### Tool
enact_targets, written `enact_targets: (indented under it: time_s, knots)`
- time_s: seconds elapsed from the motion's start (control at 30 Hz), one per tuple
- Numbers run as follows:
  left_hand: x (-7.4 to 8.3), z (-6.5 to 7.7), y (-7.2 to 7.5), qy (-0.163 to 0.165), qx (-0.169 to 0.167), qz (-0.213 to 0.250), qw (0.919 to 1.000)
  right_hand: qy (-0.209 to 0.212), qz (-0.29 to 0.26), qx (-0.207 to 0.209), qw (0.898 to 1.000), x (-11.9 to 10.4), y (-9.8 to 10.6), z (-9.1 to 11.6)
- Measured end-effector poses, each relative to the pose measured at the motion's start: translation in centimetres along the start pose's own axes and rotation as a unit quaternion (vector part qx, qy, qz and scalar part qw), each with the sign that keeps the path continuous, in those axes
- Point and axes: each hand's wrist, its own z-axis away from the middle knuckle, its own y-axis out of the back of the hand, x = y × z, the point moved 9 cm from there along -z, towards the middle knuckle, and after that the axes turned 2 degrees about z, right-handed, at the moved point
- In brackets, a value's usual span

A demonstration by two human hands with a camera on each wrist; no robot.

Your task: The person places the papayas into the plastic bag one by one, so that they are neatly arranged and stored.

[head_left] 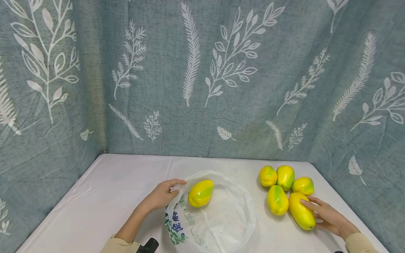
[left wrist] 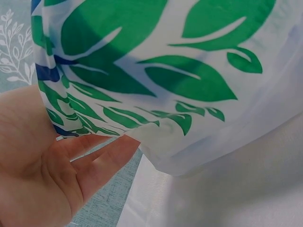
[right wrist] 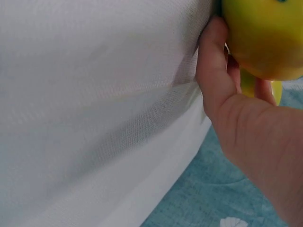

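A white plastic bag (head_left: pixel 221 225) with green leaf and blue printing stands on the table, its mouth spread wide. One yellow-green mango (head_left: pixel 201 193) lies inside it, near the left rim. My left hand (head_left: pixel 162 195) holds the bag's rim at the left; in the left wrist view its fingers (left wrist: pixel 106 163) pass behind the printed plastic. At the right, my right hand (head_left: pixel 329 214) grips a long yellow mango (head_left: pixel 302 211) from its right side, fingers around it. The right wrist view shows this mango (right wrist: pixel 267 38) beside the fingers, partly cut off by the frame.
Several more yellow-green mangoes (head_left: pixel 277 200) cluster on the table just left of and behind the gripped one. A white cloth covers the table (head_left: pixel 126 186). Blue-grey curtains (head_left: pixel 171 123) with white leaf patterns close off the back and both sides.
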Motion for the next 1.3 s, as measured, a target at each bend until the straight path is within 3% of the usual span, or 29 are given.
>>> enact_targets:
  time_s: [0.67,1.3]
  knots:
    - [-0.2,0.1,0.0,0.008,0.002,0.006,0.9999,0.018,-0.028,-0.017,0.999,0.2,0.1,0.0]
    - [0.1,0.3,0.1,0.017,0.011,0.010,0.9997,0.060,-0.061,-0.025,0.996,-2.1,1.3,1.2]
